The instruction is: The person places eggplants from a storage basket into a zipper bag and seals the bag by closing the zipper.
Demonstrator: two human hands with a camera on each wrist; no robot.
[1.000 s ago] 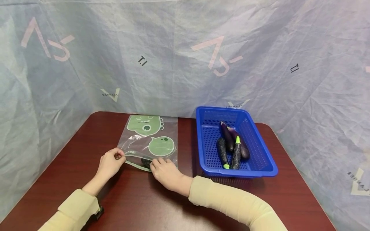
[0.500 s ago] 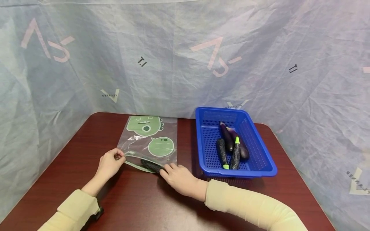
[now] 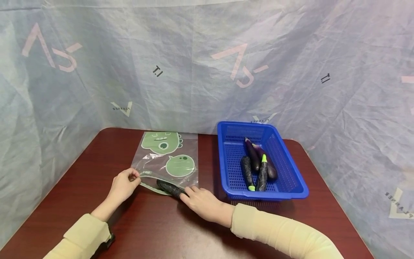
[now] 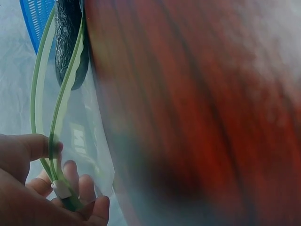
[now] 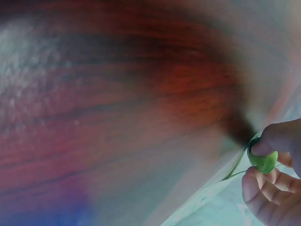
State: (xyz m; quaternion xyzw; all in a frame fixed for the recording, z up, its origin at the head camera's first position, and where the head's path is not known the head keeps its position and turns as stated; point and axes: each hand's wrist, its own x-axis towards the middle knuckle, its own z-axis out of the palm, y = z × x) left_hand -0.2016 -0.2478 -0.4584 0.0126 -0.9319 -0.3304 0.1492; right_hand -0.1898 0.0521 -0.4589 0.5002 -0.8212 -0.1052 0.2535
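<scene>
A clear zip bag point(image 3: 180, 165) with green cartoon prints lies flat on the table, its mouth parted toward me. My left hand point(image 3: 123, 187) pinches the bag's left corner. In the left wrist view, a white slider point(image 4: 60, 189) sits between the fingers of that hand. A dark, bumpy cucumber point(image 3: 169, 188) lies slantwise in the bag's mouth, its far end inside between the two green-edged lips. At the mouth's right side, my right hand point(image 3: 205, 203) holds the cucumber's near end. The right wrist view shows thumb and fingers around its bright green tip point(image 5: 264, 163).
To the right stands a blue perforated basket point(image 3: 265, 195). Inside it lie two purple eggplants point(image 3: 252, 154) and two dark cucumbers point(image 3: 247, 172) with green ends. A grey printed cloth point(image 3: 181, 72) hangs behind and beside the reddish-brown table point(image 3: 155, 230).
My right hand has shifted right along the cucumber toward its near end, so more of the cucumber shows in the bag's mouth. My left hand has kept its place at the corner.
</scene>
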